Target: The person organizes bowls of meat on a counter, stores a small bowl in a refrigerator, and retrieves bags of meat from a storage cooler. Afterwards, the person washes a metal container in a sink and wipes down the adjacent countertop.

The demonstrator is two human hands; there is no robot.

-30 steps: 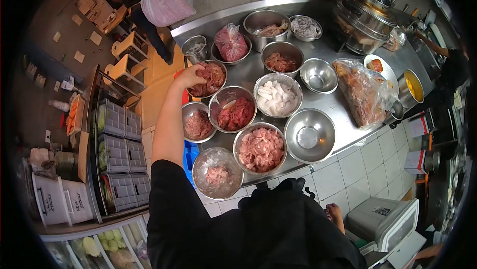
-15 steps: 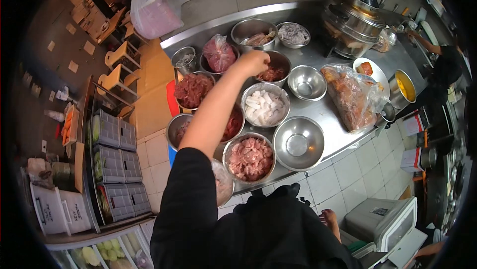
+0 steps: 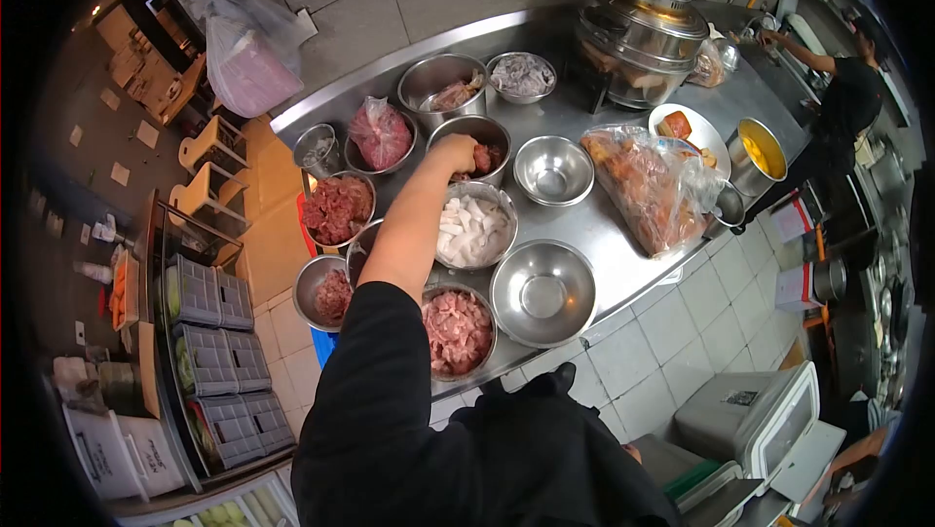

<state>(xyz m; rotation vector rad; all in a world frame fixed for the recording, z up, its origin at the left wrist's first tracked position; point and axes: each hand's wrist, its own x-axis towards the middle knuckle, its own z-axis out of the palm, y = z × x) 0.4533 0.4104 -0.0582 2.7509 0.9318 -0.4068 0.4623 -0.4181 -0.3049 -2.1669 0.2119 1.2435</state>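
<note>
My left hand (image 3: 452,156) reaches over the rim of a deep steel bowl, its curled fingers pressed together on dark red meat (image 3: 484,159). Below my forearm sits a bowl of white strips (image 3: 474,232), and nearer to me is one of pale pink meat (image 3: 457,332). Minced red meat (image 3: 338,209) fills a bowl to the left, with a smaller portion of meat (image 3: 333,295) under it. Two steel bowls, one small (image 3: 553,170) and one large (image 3: 543,293), hold nothing. Only a sliver of my right hand (image 3: 633,453) shows beside my dark clothing; its fingers are hidden.
Bagged meat (image 3: 643,186), a white plate (image 3: 709,137) and a pot of yellow food (image 3: 762,152) are on the right of the steel table (image 3: 623,283). A cooker (image 3: 643,35) stands behind. Another person (image 3: 849,103) works at the far right. Grey crates (image 3: 222,361) are left.
My left hand went from the left minced meat bowl to the deep bowl, where it now reaches in. The view has shifted, and my right hand is mostly hidden now.
</note>
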